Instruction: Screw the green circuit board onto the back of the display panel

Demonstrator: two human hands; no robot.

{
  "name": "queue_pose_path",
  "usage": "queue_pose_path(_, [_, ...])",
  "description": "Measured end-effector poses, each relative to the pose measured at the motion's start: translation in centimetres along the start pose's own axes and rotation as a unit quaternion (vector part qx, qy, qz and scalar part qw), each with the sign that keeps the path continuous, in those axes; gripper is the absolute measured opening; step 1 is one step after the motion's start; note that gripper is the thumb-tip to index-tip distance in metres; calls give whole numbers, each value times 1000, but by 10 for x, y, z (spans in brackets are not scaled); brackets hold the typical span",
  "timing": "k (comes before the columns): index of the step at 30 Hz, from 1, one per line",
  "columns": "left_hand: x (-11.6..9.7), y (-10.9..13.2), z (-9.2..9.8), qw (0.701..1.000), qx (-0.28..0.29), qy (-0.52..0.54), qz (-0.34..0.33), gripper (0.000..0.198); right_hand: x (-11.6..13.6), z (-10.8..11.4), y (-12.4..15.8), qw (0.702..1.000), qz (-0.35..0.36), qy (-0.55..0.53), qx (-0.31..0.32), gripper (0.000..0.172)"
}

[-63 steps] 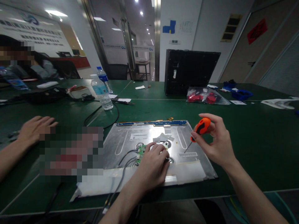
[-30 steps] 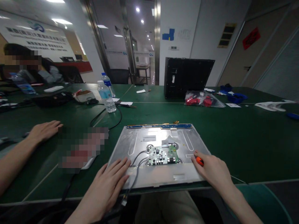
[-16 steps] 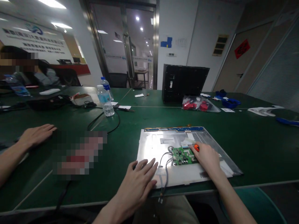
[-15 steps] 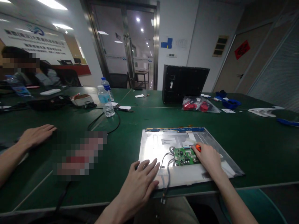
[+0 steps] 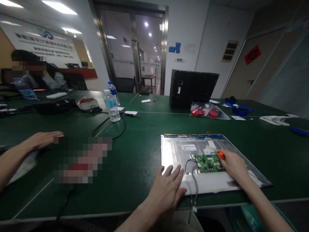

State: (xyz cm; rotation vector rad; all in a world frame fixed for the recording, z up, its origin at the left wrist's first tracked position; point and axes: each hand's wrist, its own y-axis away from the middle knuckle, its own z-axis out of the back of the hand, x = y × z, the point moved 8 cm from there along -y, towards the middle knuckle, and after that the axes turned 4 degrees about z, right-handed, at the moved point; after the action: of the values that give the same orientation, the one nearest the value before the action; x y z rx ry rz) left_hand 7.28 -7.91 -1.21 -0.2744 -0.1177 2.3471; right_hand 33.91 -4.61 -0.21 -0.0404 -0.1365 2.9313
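Observation:
A flat silver display panel [image 5: 172, 154] lies back side up near the table's front edge. Fixed to its middle is a green circuit board [image 5: 208, 163], from which grey cables [image 5: 196, 182] run over the panel's near edge. My left hand [image 5: 167, 187] rests on the panel's near left corner, fingers spread. In my right hand [image 5: 234, 165], closed at the board's right end, is an orange-handled tool [image 5: 221, 155]; its working tip and exact kind are hidden. A white ribbon cable [image 5: 210, 144] joins the board to the blue strip [image 5: 193, 136] along the far edge.
Behind the panel stand a black monitor [image 5: 193, 88] and a clear bag [image 5: 210, 111] with red items. Water bottles [image 5: 112, 108] and black cable lie left of centre. Another person's arm [image 5: 33, 143] reaches over the green table at left, beside a blurred-out patch.
The panel has slid to the right across the table, with both my hands moving along with it. The view has also shifted slightly. My right hand still grips the orange-handled tool.

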Motion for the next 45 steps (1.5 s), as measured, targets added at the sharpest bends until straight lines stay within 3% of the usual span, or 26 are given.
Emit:
queue_pose_path(7, [-21, -33, -10, 1000, 7, -7, -4, 52, -40, 9, -18, 998, -55, 2, 7, 37])
queue_pose_path(13, [-32, -54, -15, 1000, 8, 8, -29, 54, -67, 4, 5, 990, -30, -124, 63, 31])
queue_pose_path(17, [-33, -62, -16, 999, 10, 2, -34, 53, -71, -1, 17, 988, -8, -146, 52, 31])
queue_pose_path(21, [-33, -65, -19, 999, 20, -7, -40, 55, -71, -3, 16, 996, 27, -80, 14, 26])
queue_pose_path(27, [-31, -65, -20, 999, 31, -6, -36, 55, -62, -6, 18, 997, 39, 34, 59, 25])
queue_pose_path(31, [-31, -64, -19, 999, 35, -2, -36, 55, -63, -4, 20, 996, 40, 42, 61, 27])
queue_pose_path(39, [-37, -72, -24, 999, 31, 4, -40, 56, -99, -9, -9, 999, -14, 9, 30, 31])
queue_pose_path(45, [-53, -90, -32, 998, 19, 27, -61, 58, -83, 2, -45, 999, 26, -10, -18, 29])
